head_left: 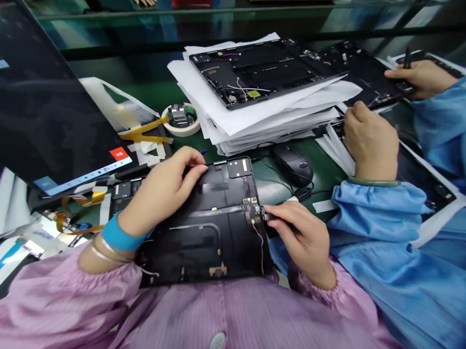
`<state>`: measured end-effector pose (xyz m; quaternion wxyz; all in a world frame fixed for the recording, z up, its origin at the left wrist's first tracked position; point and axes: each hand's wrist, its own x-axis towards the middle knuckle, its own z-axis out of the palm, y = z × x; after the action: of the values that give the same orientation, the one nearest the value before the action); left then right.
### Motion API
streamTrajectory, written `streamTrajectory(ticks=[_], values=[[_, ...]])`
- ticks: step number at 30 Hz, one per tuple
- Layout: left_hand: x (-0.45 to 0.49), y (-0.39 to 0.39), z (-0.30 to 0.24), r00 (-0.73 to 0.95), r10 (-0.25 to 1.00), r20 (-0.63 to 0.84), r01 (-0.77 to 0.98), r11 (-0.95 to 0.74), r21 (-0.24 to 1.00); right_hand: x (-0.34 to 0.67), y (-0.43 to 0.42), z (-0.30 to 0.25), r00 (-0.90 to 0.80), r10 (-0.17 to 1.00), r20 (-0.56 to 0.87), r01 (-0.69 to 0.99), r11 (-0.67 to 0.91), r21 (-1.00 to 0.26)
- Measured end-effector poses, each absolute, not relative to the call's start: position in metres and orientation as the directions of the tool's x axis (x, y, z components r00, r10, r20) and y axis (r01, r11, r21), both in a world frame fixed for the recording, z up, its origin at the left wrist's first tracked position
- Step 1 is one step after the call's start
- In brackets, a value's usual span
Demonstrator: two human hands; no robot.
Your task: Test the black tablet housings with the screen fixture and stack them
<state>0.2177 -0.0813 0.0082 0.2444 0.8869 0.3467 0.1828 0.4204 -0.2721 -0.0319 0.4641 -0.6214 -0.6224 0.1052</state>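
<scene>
A black tablet back cover (199, 245) rests against my lap, its inner side facing up. My left hand (165, 184) grips its upper left edge, thumb on the near side and fingers curled over, partly hidden. At the cover's right edge sits a small circuit board (251, 210) with a thin pinkish wire running down from it. My right hand (302, 231) pinches a small dark plug-like piece (269, 216) against this board's outer side; the fingers hide most of the piece. A speaker block (240, 167) is in the cover's top right corner.
Behind lies a stack of white sheets (235, 125) with another tablet cover (261, 67) on top. A black mouse (292, 164), a tape roll (181, 119) and a monitor (47, 94) stand near. At right, a co-worker's hands (371, 142) handle similar covers.
</scene>
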Motion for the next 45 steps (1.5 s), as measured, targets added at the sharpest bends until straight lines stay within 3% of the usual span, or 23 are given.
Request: streamTrajectory(ticks=[5, 11, 27, 37, 39, 45], values=[[0.221, -0.076, -0.015, 0.765, 0.644, -0.026, 0.578, -0.668, 0.469, 0.425, -0.266, -0.026, 0.193, 0.877, 0.439, 0.760, 0.150, -0.633], [0.221, -0.075, -0.016, 0.784, 0.619, -0.032, 0.568, -0.697, 0.438, 0.435, -0.267, -0.030, 0.100, 0.918, 0.385, 0.871, 0.106, -0.479], [0.220, -0.068, -0.024, 0.797, 0.603, 0.020, 0.506, -0.686, 0.523, 0.438, -0.258, -0.031, 0.105, 0.930, 0.353, 0.832, 0.112, -0.543], [0.224, -0.063, -0.018, 0.793, 0.607, 0.046, 0.474, -0.663, 0.580, 0.457, -0.240, -0.040, -0.013, 0.928, 0.371, 0.793, 0.236, -0.562], [0.224, -0.061, -0.018, 0.793, 0.608, 0.028, 0.485, -0.659, 0.575, 0.458, -0.239, -0.043, -0.072, 0.919, 0.389, 0.823, 0.275, -0.497], [0.224, -0.061, -0.015, 0.790, 0.612, -0.008, 0.501, -0.639, 0.584, 0.443, -0.245, -0.047, -0.227, 0.872, 0.435, 0.938, 0.316, -0.144]])
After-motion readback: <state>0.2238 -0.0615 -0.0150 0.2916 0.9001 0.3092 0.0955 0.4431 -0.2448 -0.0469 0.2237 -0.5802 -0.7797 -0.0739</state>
